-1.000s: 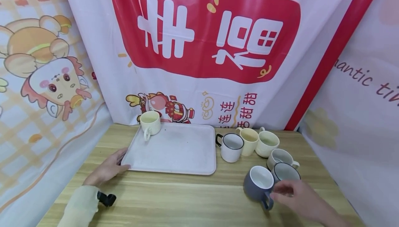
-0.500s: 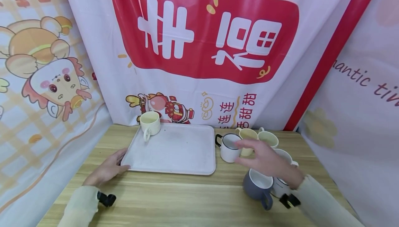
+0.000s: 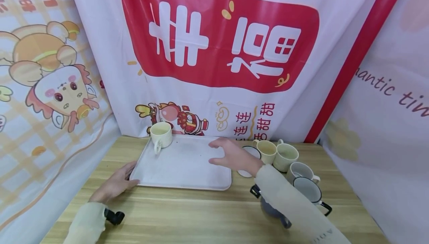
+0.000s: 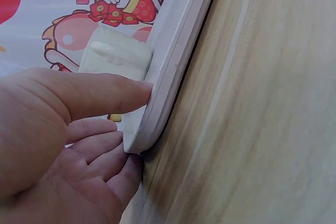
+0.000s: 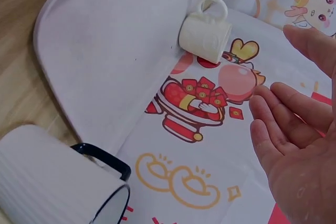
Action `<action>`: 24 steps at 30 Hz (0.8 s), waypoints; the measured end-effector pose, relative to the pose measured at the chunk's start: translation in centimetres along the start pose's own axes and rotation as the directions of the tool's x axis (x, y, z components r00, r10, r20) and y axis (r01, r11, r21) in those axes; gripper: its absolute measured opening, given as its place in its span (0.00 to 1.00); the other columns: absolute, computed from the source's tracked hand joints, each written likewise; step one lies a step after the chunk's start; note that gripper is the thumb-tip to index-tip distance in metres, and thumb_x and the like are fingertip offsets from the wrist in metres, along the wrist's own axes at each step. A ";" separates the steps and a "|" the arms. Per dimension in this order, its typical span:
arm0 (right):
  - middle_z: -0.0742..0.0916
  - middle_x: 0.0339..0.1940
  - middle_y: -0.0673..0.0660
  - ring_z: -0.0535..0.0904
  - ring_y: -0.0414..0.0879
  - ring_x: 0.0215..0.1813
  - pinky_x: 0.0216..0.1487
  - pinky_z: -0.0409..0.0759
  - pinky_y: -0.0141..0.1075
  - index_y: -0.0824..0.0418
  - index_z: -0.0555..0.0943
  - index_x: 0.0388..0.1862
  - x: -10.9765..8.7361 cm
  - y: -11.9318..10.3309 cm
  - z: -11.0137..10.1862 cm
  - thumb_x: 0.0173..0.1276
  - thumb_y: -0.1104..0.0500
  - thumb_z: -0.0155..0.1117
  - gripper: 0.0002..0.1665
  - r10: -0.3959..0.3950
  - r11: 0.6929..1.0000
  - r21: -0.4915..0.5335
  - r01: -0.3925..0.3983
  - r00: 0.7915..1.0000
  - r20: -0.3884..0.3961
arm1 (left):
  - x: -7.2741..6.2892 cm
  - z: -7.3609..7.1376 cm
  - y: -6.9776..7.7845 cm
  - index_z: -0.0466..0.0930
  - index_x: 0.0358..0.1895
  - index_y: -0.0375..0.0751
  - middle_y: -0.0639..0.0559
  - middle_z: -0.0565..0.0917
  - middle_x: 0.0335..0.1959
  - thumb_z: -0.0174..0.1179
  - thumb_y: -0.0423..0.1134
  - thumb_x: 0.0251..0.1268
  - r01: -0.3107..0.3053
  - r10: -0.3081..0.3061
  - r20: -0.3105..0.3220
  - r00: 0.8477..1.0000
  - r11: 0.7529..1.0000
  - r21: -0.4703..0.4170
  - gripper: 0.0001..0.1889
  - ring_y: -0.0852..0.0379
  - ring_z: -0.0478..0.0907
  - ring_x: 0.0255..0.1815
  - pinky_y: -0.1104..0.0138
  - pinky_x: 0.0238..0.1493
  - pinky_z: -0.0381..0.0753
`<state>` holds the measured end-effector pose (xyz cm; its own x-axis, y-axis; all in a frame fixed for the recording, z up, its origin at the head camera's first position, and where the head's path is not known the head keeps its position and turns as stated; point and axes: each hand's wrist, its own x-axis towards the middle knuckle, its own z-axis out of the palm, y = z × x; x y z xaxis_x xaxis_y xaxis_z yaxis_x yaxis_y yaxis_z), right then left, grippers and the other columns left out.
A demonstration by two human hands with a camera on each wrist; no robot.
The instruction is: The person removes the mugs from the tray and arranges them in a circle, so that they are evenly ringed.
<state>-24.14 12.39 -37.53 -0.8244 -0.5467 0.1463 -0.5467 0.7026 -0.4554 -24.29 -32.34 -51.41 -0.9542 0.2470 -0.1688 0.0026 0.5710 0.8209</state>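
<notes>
My left hand (image 3: 115,182) holds the left edge of a white rectangular tray (image 3: 187,169). In the left wrist view its thumb presses on the rim, with the fingers around the outer corner. A cream mug (image 3: 161,136) stands on the tray's far left corner, handle toward me. Over the tray's right part hovers my right hand (image 3: 231,154), fingers spread and nothing held. Just behind it, partly covered in the head view, is a white mug with a dark rim (image 5: 58,177); its black handle points at the tray. My right forearm hides most of a dark blue-grey mug (image 3: 273,209).
Along the table's right side stand a pale yellow mug (image 3: 267,152), a light green mug (image 3: 286,156), a whitish mug (image 3: 301,171) and another dark-rimmed mug (image 3: 307,190). The wooden table (image 3: 174,216) ends at a printed curtain (image 3: 214,110) behind the tray.
My right hand has moved from the mugs at the right, leftward past the white dark-rimmed mug, to above the tray. My left hand has kept its place at the tray's edge.
</notes>
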 end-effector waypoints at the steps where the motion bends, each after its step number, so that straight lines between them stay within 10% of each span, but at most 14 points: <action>1: 0.88 0.64 0.54 0.83 0.49 0.66 0.72 0.82 0.45 0.58 0.82 0.68 0.7 -0.1 0.4 0.70 0.48 0.76 0.31 0.009 1.000 0.008 -0.009 1.000 0.007 | -0.1 0.0 0.0 0.39 0.85 0.26 0.25 0.42 0.86 0.62 0.33 0.76 0.004 -0.004 -0.002 1.000 1.000 0.002 0.46 0.24 0.43 0.86 0.34 0.84 0.51; 17: 0.87 0.68 0.56 0.82 0.49 0.69 0.73 0.82 0.40 0.58 0.80 0.71 11.1 -0.3 10.9 0.70 0.47 0.75 0.34 0.089 0.975 0.209 -0.080 0.996 -0.033 | 0.0 0.1 -0.3 0.39 0.85 0.28 0.27 0.42 0.87 0.62 0.34 0.76 0.018 -0.018 -0.004 1.000 1.000 -0.015 0.47 0.25 0.42 0.86 0.35 0.85 0.50; 24: 0.86 0.69 0.55 0.82 0.53 0.70 0.71 0.83 0.43 0.56 0.80 0.71 13.8 -2.8 14.6 0.68 0.46 0.77 0.36 0.181 0.898 0.417 -0.143 0.982 -0.053 | -0.1 0.0 -0.2 0.40 0.85 0.28 0.26 0.43 0.87 0.63 0.34 0.76 0.014 -0.014 -0.008 1.000 1.000 -0.014 0.47 0.25 0.43 0.86 0.35 0.85 0.51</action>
<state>-31.88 -3.76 -47.08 -0.9165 -0.3853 0.1077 -0.3118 0.5192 -0.7958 -24.22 -32.44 -51.58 -0.9566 0.2327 -0.1755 -0.0145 0.5635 0.8260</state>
